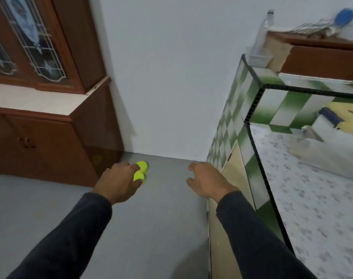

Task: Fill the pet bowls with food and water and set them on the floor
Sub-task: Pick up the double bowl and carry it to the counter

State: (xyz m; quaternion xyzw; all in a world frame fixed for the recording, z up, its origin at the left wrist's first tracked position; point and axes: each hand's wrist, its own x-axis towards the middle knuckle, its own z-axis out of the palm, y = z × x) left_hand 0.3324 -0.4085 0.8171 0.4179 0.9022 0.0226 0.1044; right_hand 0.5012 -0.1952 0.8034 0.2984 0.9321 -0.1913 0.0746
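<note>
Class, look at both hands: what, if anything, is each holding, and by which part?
The left hand grips the bright yellow-green plastic double bowl by its near rim. The right hand holds nothing, its fingers loosely spread.

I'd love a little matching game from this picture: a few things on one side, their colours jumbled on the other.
Things:
1. pet bowls
2. cabinet
3. counter tiles
4. sleeve

Colours:
A. green and white
B. dark navy
C. bright yellow-green
D. reddish brown

Pairs: 1-C, 2-D, 3-A, 4-B.
</note>
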